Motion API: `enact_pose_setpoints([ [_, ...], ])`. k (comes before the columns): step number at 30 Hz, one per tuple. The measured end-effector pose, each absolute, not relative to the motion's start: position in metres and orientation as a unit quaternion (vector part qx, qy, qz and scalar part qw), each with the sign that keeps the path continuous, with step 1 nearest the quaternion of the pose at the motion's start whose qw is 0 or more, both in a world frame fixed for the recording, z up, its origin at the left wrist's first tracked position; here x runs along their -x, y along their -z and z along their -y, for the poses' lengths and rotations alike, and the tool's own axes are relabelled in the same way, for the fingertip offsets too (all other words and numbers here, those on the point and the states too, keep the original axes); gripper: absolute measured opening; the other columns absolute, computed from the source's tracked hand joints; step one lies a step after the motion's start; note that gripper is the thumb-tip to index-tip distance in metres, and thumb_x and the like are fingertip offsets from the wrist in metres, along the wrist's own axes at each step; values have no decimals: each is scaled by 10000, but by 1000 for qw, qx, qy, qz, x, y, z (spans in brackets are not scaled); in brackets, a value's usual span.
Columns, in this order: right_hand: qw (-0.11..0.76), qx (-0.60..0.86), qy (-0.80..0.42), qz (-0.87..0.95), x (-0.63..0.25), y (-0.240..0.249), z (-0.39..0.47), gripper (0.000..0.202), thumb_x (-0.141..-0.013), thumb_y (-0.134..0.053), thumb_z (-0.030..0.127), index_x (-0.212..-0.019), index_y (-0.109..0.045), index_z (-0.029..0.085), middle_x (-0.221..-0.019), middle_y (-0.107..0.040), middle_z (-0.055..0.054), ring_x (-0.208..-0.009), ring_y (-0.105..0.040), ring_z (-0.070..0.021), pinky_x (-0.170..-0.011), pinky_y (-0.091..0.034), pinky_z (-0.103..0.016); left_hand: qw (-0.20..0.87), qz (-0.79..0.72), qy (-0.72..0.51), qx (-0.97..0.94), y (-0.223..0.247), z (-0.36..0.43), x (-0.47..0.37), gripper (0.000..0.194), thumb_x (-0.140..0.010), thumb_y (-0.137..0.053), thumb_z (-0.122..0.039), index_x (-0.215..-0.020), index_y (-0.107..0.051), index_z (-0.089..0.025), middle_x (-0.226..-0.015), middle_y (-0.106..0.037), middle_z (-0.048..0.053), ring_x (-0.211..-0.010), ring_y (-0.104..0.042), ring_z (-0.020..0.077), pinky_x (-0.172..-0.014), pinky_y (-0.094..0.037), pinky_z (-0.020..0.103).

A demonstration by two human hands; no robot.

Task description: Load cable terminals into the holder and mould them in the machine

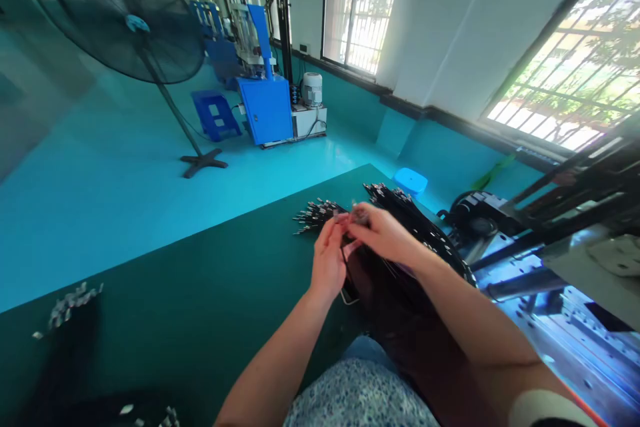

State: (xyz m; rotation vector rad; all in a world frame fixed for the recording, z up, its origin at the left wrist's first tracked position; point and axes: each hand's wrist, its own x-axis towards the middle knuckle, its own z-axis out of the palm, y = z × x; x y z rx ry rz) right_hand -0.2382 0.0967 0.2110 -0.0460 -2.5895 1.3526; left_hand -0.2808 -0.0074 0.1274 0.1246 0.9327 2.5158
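Observation:
My left hand (329, 258) and my right hand (384, 232) meet over the dark green table, fingertips pinched close together. A thin black cable seems to run down from the fingers of my left hand. Between the right fingers is a small brownish-grey piece, too blurred to name. Just behind my hands lies a bundle of black cables (320, 213) with bright metal ends. A larger bundle of black cables (425, 230) stretches along the right side, partly under my right forearm. Below my left hand, a dark flat object with a pale rim (351, 300) is partly hidden.
More metal-tipped black pieces (75, 303) lie at the table's (200, 293) left end. Machinery with metal bars (540, 280) stands close on my right. A blue stool (411, 180) is beyond the table. A large fan (137, 23) and a blue machine cabinet (267, 110) stand across the floor.

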Motion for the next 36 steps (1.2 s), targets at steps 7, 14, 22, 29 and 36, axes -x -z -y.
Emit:
enact_pose_setpoints([
  [7, 139, 21, -419, 897, 254, -181, -82, 254, -795, -465, 216, -1047, -471, 184, -677, -507, 33, -596, -482, -123, -545, -376, -228, 342, -236, -906, -78, -131, 0, 261, 425, -630, -709, -427, -1007, -610, -258, -1000, -632, 24, -973, -570, 190, -772, -456, 263],
  [14, 160, -165, -258, 938, 252, -212, -83, 659, -747, -485, 101, -1364, -268, 181, -1359, -341, -133, -1207, -370, -227, -918, -394, -328, 470, -386, -755, -245, -105, 9, 254, 370, -677, -687, -396, -477, -507, -142, -398, -423, -15, -411, -419, 98, -540, -391, 289],
  [22, 73, -218, -44, 972, 265, -180, -58, 182, -896, -438, 177, -822, -599, 139, -890, -611, -90, -877, -540, -189, -750, -458, -293, 442, -376, -808, -102, -94, 12, 251, 325, -611, -717, -343, -475, -506, -136, -431, -457, -6, -453, -450, 106, -511, -392, 276],
  [29, 144, -164, -208, 953, 250, -174, -65, 369, -891, -463, 285, -1247, -434, 192, -1191, -536, -89, -1123, -472, -175, -935, -402, -293, 375, -372, -849, -9, -111, 18, 262, 446, -525, -770, -383, -474, -386, -160, -378, -300, -75, -355, -294, 41, -375, -286, 195],
  [36, 199, -5, -248, 948, 153, -175, -89, 1093, -605, -736, 356, -1430, -43, 171, -1402, -310, -177, -1253, -338, -341, -998, -337, -485, 286, -221, -919, -160, -249, 4, 283, 422, -832, -530, -383, -531, -333, -164, -454, -182, -74, -368, -273, 26, -420, -285, 164],
])
